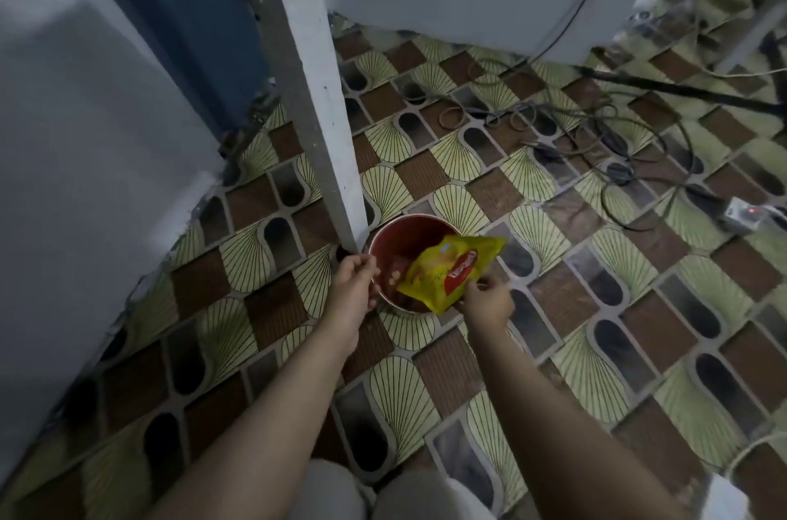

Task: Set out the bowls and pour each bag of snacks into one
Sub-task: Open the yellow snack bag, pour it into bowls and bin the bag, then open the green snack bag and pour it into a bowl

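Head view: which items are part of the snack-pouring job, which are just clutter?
Job: red bowl, yellow snack bag, left hand at the bowl rim, right hand holding the bag.
Clutter: cables, power strip, white post.

There is only one view, from a camera worn on the person's head, looking steeply down and forward over both outstretched forearms onto the patterned floor [553, 349]. It is a wide-angle view, and walls bend at the edges. The red bowl [409, 234] sits near mid-frame, with cables [596, 127] farther off at upper right.
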A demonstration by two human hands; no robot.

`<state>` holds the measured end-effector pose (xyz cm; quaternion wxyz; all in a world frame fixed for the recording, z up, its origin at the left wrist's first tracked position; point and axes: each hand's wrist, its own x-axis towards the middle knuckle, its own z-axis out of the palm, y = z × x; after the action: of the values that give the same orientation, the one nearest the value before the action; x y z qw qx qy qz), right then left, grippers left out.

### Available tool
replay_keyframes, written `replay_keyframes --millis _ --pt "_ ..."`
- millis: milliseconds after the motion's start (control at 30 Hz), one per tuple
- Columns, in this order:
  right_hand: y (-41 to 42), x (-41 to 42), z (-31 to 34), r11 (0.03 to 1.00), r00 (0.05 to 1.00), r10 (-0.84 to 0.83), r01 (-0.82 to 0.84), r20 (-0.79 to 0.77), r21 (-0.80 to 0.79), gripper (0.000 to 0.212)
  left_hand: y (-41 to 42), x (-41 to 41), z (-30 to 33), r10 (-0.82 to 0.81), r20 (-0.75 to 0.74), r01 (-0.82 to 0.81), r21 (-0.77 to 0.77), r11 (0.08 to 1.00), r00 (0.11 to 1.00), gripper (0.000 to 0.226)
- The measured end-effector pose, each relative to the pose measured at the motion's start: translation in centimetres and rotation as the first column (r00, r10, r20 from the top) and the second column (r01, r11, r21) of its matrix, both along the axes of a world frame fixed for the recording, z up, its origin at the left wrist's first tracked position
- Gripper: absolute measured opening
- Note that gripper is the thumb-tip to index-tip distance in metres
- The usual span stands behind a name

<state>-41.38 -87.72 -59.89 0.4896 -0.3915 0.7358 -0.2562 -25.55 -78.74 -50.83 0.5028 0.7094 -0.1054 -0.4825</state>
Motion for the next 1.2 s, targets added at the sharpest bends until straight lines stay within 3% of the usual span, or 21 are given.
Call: replay_keyframes --millis 133,233,300,433,600,767,867,1033,1200 --pt "-0.5 0.9 -3.9 0.997 0.996 0.013 -0.02 0.087 0.079 0.035 -0.2 -0.2 -1.7 -0.016 0.007 0.016 0.015 1.0 1.0 0.018" --pt "0.6 1.0 0.2 0.997 0.986 -0.018 0.006 0.163 0.076 0.023 0.1 -1.1 1.2 -0.04 -0.021 0.04 0.01 0.999 0.999 0.018" --pt "1.4 1.2 5.8 0.999 0.977 -0.029 0.024 0.212 0.023 0.011 0.1 -1.7 5.0 -0.045 -0.014 0.045 -0.007 0.999 0.999 0.018" --pt "2.6 1.9 20.6 0.991 0.948 0.002 0.041 0.318 -0.128 0.012 0.1 -2.4 15.5 -0.04 0.036 0.042 -0.07 0.997 0.999 0.019" --pt "5.2 3.2 38.8 0.933 0.908 0.178 -0.032 0.38 -0.359 0.019 2.1 -2.1 31.1 0.009 0.143 0.026 -0.238 0.971 0.99 0.014" --pt "9.5 6.0 52.6 0.82 0.781 0.431 -0.131 0.451 -0.557 0.014 7.0 1.1 45.0 0.137 0.334 0.0 -0.381 0.925 0.933 0.014" --pt "13.3 9.1 58.3 0.726 0.648 0.614 -0.241 0.45 -0.644 0.016 12.4 3.1 51.4 0.281 0.448 -0.059 -0.447 0.893 0.849 0.012" --pt "22.1 15.4 64.5 0.451 0.295 0.89 -0.459 0.348 -0.766 0.023 24.9 6.0 57.0 0.545 0.519 -0.274 -0.509 0.816 0.658 0.013" --pt "35.0 22.0 67.2 0.225 -0.07 0.948 -0.539 0.31 -0.811 0.023 39.5 7.5 59.1 0.791 0.495 -0.545 -0.577 0.609 0.36 0.011"
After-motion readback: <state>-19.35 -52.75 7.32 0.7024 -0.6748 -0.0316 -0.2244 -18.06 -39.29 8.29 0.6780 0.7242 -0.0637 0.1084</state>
